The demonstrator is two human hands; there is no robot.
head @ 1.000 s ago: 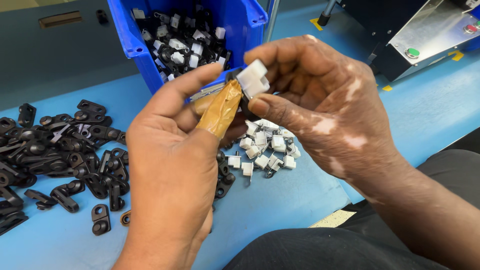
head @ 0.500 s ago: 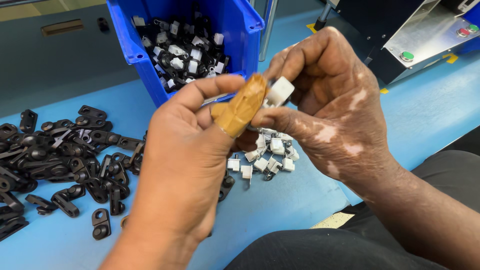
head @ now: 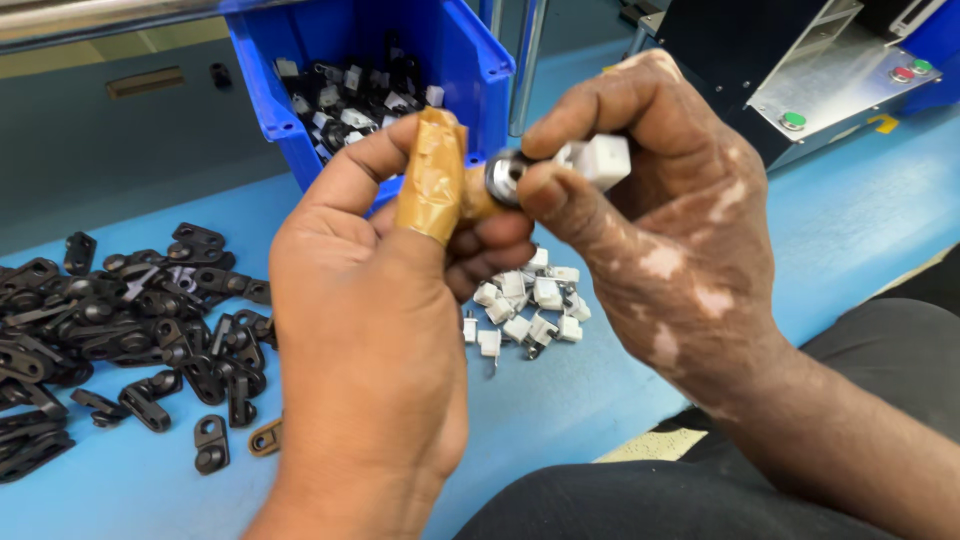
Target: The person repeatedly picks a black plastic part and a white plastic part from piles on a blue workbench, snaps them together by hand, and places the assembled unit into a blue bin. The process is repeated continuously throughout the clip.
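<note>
My left hand [head: 370,330] is raised over the blue table [head: 840,220], its thumb wrapped in tan tape [head: 432,175]. It pinches a small black part [head: 503,175] with a round metal end. My right hand [head: 660,230] meets it from the right, its fingers closed on a small white plastic piece [head: 598,160] that presses against the black part. Below the hands lies a pile of similar white pieces [head: 525,310].
A heap of black plastic brackets [head: 130,320] covers the table's left side. A blue bin [head: 375,90] holding assembled black and white parts stands behind the hands. A dark machine with green and red buttons [head: 810,80] sits at the back right.
Both hands have risen and come closer to the camera. The white piece has been brought end-on against the black part held by the taped thumb.
</note>
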